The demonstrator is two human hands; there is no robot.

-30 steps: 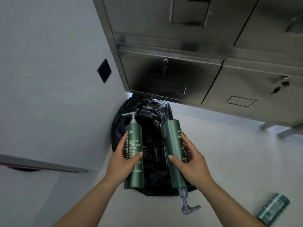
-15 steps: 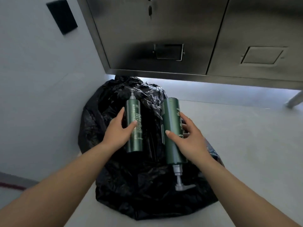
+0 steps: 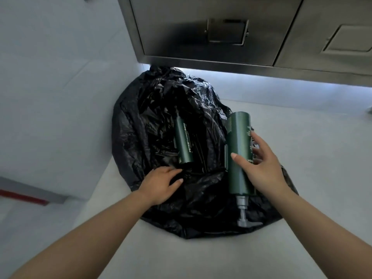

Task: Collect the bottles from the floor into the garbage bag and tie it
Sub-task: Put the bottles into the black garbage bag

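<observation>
Black garbage bag holds one green bottle; left grip rests open on its near edge, right grip clasps the second bottle, which probably goes inside next.

Both bare forearms are reaching forward and down from the lower corners, drawing closer together toward the middle. The left hand is resting palm down on the garbage bag, its fingers lying loosely together and pointing to the right, with nothing plainly gripped. The right hand is holding a green pump bottle — thumb lying across its front, fingers wrapping round its far side, wrist running straight from the forearm.
</observation>
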